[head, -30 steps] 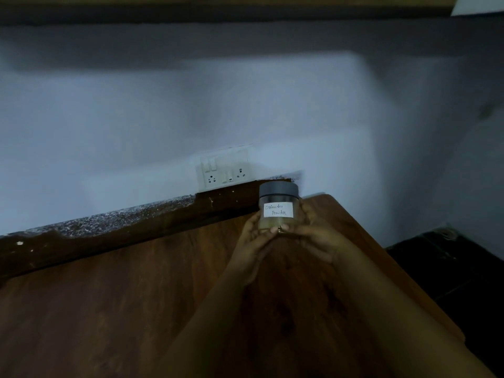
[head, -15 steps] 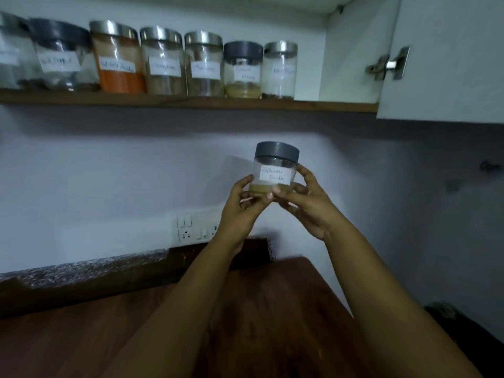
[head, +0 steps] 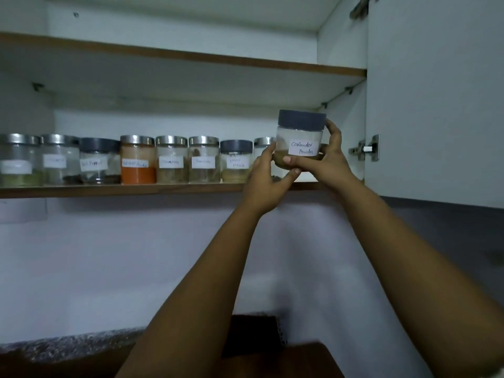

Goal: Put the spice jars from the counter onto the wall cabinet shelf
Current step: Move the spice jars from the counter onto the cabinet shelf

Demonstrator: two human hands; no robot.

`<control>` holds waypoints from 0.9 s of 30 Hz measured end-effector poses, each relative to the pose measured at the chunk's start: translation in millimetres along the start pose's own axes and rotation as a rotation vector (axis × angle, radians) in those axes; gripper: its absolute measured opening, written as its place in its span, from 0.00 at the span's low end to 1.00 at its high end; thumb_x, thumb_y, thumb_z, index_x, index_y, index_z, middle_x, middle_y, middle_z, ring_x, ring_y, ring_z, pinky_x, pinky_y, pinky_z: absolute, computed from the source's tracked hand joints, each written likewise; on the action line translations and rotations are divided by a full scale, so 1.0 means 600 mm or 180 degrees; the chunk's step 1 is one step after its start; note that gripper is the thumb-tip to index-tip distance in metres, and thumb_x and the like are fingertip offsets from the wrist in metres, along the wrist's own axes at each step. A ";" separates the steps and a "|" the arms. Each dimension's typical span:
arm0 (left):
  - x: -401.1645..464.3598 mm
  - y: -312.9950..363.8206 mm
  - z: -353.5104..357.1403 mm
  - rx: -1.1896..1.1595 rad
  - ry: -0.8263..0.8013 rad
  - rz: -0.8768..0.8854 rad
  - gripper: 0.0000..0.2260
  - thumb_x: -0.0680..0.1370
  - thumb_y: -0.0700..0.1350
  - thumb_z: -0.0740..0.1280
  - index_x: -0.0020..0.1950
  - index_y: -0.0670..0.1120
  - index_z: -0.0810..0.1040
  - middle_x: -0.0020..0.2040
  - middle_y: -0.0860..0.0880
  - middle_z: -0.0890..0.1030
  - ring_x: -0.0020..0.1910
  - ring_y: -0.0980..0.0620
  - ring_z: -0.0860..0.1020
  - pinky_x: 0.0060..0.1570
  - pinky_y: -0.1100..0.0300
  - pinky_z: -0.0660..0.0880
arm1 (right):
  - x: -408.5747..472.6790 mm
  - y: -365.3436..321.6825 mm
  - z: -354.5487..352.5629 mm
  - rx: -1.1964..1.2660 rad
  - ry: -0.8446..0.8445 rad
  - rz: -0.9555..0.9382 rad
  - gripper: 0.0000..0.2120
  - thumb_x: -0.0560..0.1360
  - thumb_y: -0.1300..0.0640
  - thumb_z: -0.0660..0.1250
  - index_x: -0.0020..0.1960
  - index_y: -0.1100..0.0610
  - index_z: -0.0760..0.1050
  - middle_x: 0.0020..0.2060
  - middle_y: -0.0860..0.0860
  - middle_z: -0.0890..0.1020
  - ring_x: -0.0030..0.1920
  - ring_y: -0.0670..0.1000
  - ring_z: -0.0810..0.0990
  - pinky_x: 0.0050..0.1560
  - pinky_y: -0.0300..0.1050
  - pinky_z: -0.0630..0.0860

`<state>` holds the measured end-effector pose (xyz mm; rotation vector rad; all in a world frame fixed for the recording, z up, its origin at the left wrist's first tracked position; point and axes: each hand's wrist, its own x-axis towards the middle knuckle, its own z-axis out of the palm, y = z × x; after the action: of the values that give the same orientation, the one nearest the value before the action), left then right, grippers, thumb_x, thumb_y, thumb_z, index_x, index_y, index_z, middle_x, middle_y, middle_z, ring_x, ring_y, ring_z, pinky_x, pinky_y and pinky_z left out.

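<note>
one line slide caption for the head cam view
Both hands, left and right, lift the coriander powder jar toward the shelf.

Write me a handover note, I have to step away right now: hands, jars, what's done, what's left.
Left hand and right hand: both grip the coriander jar, held upright just above the shelf at its right end.
Done: a row of jars already stands on the shelf.
Left: set this jar down in the free spot right of the row, then release. No counter jars in view.

Dim pale wall (head: 109, 268) below an open white cabinet door (head: 436, 105).
</note>
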<state>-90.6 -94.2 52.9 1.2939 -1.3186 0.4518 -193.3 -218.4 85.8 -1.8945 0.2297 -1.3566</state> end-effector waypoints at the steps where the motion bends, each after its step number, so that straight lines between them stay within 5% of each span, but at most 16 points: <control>1: 0.009 -0.004 0.005 0.0252 0.0100 -0.0011 0.31 0.75 0.53 0.71 0.74 0.48 0.63 0.68 0.48 0.72 0.64 0.54 0.71 0.58 0.58 0.72 | 0.009 -0.001 -0.010 -0.0163 0.0016 0.0010 0.59 0.62 0.50 0.82 0.78 0.44 0.44 0.59 0.46 0.75 0.57 0.46 0.77 0.63 0.46 0.71; 4: -0.003 -0.044 0.014 0.1384 0.0639 0.0236 0.24 0.75 0.53 0.69 0.68 0.45 0.70 0.63 0.45 0.71 0.61 0.46 0.72 0.59 0.50 0.72 | 0.045 0.011 -0.028 -0.0490 -0.0052 0.0245 0.60 0.63 0.50 0.81 0.78 0.47 0.39 0.54 0.49 0.77 0.58 0.52 0.77 0.60 0.43 0.69; 8: -0.027 -0.120 0.022 0.2338 0.0976 0.0588 0.14 0.76 0.53 0.66 0.55 0.44 0.76 0.50 0.47 0.75 0.52 0.46 0.75 0.65 0.42 0.69 | 0.073 0.052 -0.027 -0.1214 -0.0483 0.0579 0.60 0.63 0.46 0.81 0.78 0.51 0.41 0.66 0.56 0.74 0.64 0.58 0.74 0.60 0.44 0.68; 13: -0.045 -0.168 0.028 0.2527 0.0831 0.0861 0.18 0.79 0.54 0.64 0.63 0.45 0.75 0.60 0.47 0.74 0.60 0.47 0.73 0.60 0.52 0.71 | 0.101 0.081 -0.026 -0.1435 -0.0721 0.0624 0.57 0.63 0.42 0.79 0.78 0.54 0.47 0.68 0.54 0.72 0.66 0.56 0.72 0.62 0.47 0.69; 16: -0.043 -0.167 0.039 0.2498 0.0946 0.0806 0.19 0.78 0.55 0.65 0.62 0.44 0.76 0.60 0.46 0.75 0.60 0.48 0.73 0.59 0.54 0.70 | 0.110 0.096 -0.023 -0.1617 -0.0806 0.0743 0.59 0.61 0.36 0.78 0.78 0.54 0.47 0.70 0.54 0.71 0.67 0.56 0.72 0.65 0.52 0.70; 20: -0.036 -0.174 0.051 0.2578 0.1122 0.0680 0.19 0.77 0.56 0.65 0.60 0.44 0.76 0.57 0.46 0.75 0.58 0.47 0.73 0.57 0.52 0.71 | 0.114 0.104 -0.018 -0.1918 -0.0647 0.0840 0.57 0.60 0.31 0.75 0.74 0.59 0.52 0.67 0.56 0.73 0.65 0.58 0.74 0.57 0.51 0.72; 27: -0.037 -0.175 0.052 0.2719 0.1131 0.0702 0.20 0.73 0.52 0.68 0.61 0.44 0.75 0.56 0.46 0.75 0.57 0.47 0.73 0.59 0.52 0.69 | 0.114 0.106 -0.017 -0.1986 -0.0668 0.0825 0.56 0.62 0.33 0.75 0.76 0.60 0.51 0.68 0.56 0.72 0.66 0.58 0.73 0.59 0.51 0.72</control>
<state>-21.6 -144.6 -19.0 1.6416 -0.9816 1.4413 -156.1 -304.6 93.6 -2.3891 0.8386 -0.9624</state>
